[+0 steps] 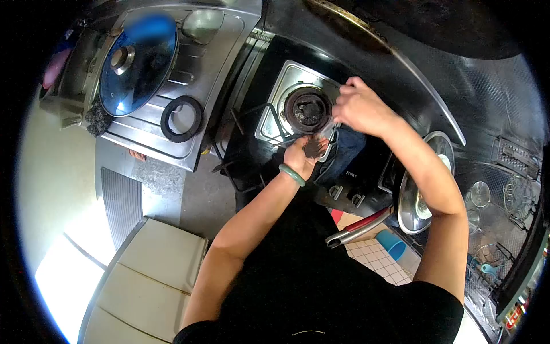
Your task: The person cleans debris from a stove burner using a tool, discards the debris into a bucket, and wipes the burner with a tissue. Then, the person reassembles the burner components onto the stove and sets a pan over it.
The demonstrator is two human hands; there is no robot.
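A gas burner with a dark round head sits in a square metal drip tray on the black stove. Just below the burner, my left hand, with a green bangle at its wrist, holds a small dark scrap in its fingers. Up and to the right of the burner is my right hand, its fingers curled together; whatever they hold is hidden. A dark cloth lies below my right hand. The black pan support stands off to the left of the burner.
On the steel sink drainboard at the left are a blue-tinted glass lid and a black ring. A pan lid and a red-and-steel handle are at the right, near a blue cup. A large curved metal rim arcs behind the stove.
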